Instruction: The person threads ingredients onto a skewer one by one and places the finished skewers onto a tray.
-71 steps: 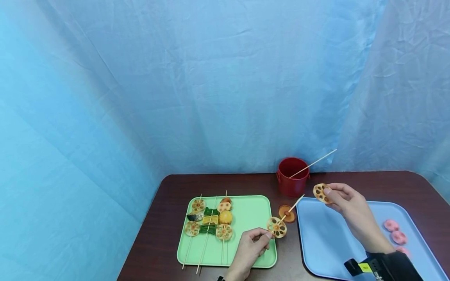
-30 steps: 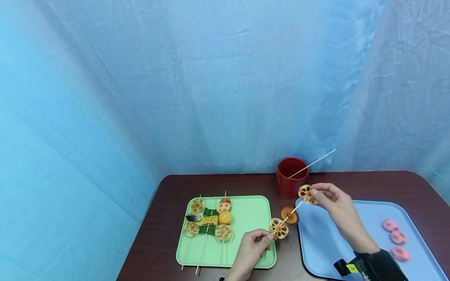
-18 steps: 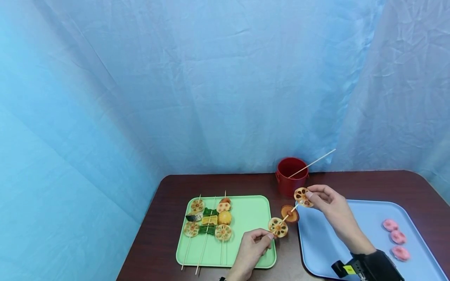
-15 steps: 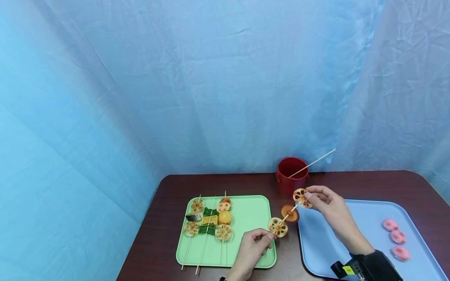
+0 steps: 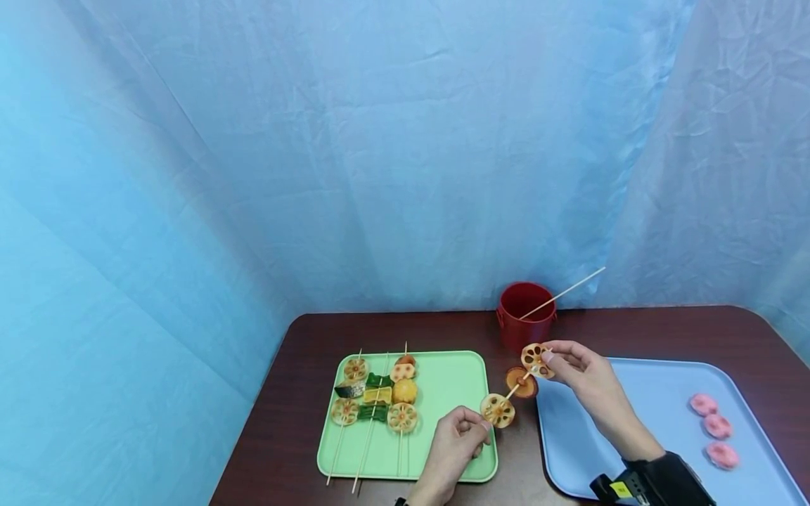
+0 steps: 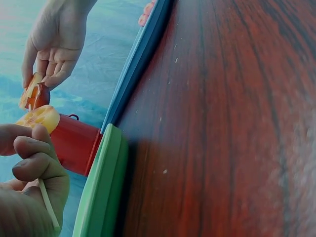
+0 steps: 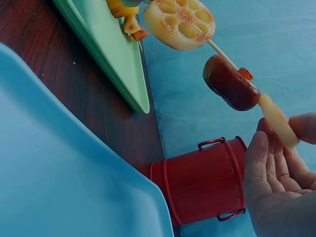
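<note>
My left hand (image 5: 452, 446) grips a bamboo skewer (image 6: 48, 203) that slants up to the right over the gap between the trays. Threaded on it near my fingers is a lotus root slice (image 5: 497, 411). Farther up sits a shiny brown mushroom-like cap (image 7: 231, 83) with a small reddish stub. Thumb and fingers of my right hand (image 5: 591, 386) pinch a second lotus root slice (image 7: 278, 121), which is on the skewer's upper end, close against the brown cap. In the head view the tip shows just past this slice.
On the left, a green tray (image 5: 452, 376) bears several finished-looking skewers (image 5: 377, 397). A blue tray (image 5: 601, 450) at right holds pink rounds (image 5: 718, 426). Behind stands a red bucket (image 5: 524, 330) with one bare stick (image 5: 572, 288) leaning out. Blue cloth (image 5: 405, 154) hangs behind the table.
My right hand has moved left and down, bringing its lotus root slice onto the skewer tip and along toward the brown cap. The left hand has stayed nearly still.
</note>
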Action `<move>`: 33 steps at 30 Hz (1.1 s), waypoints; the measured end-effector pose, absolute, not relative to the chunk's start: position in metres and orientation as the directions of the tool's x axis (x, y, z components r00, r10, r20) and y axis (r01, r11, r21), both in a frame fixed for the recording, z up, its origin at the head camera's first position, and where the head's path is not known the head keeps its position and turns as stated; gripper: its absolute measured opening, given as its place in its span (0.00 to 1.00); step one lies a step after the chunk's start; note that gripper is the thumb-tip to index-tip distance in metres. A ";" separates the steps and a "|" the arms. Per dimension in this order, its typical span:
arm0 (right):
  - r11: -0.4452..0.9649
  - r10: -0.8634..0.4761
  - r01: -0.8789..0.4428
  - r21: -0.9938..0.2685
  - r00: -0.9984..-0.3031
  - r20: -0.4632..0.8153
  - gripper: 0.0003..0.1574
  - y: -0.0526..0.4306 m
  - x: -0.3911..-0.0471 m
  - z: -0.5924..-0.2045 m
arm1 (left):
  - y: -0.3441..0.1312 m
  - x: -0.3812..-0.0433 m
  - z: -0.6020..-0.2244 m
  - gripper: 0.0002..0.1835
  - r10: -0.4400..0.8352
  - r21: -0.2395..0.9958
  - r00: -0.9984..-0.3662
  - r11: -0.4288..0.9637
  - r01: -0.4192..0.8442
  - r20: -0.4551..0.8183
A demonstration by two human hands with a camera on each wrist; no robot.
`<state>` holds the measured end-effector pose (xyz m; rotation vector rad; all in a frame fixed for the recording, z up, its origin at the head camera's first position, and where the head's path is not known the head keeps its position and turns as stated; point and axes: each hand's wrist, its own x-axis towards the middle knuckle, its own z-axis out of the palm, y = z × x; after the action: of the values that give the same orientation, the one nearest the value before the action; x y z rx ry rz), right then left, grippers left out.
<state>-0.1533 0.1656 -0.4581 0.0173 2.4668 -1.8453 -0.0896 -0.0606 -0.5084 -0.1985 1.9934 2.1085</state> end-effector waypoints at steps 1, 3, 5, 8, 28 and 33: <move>0.281 -0.029 0.050 -0.958 -0.998 -0.061 0.37 0.165 -0.153 -0.459 | -0.061 -0.090 -0.508 0.09 0.071 0.965 -0.964 -0.049 -0.259 -0.256; 0.276 -0.032 0.059 -0.959 -0.997 -0.070 0.37 0.163 -0.153 -0.460 | -0.060 -0.090 -0.508 0.08 0.062 0.963 -0.964 -0.053 -0.263 -0.260; 0.264 -0.037 0.069 -0.962 -0.996 -0.081 0.36 0.162 -0.153 -0.462 | -0.060 -0.090 -0.507 0.08 0.061 0.961 -0.962 -0.060 -0.268 -0.265; 0.251 -0.037 0.077 -0.965 -0.995 -0.090 0.36 0.160 -0.154 -0.463 | -0.059 -0.090 -0.506 0.07 0.060 0.960 -0.961 -0.071 -0.273 -0.269; 0.221 -0.045 0.071 -0.973 -0.996 -0.083 0.35 0.157 -0.155 -0.468 | -0.066 -0.091 -0.504 0.05 0.003 0.958 -0.995 0.268 -0.098 -0.102; 0.224 -0.046 0.095 -0.970 -0.993 -0.108 0.36 0.156 -0.156 -0.469 | -0.066 -0.091 -0.503 0.05 0.024 0.968 -0.996 0.239 -0.082 -0.090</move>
<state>-0.1561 0.1560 -0.4690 0.0480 2.3668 -1.8891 -0.0908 -0.0658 -0.5027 -0.0562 2.4039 1.8863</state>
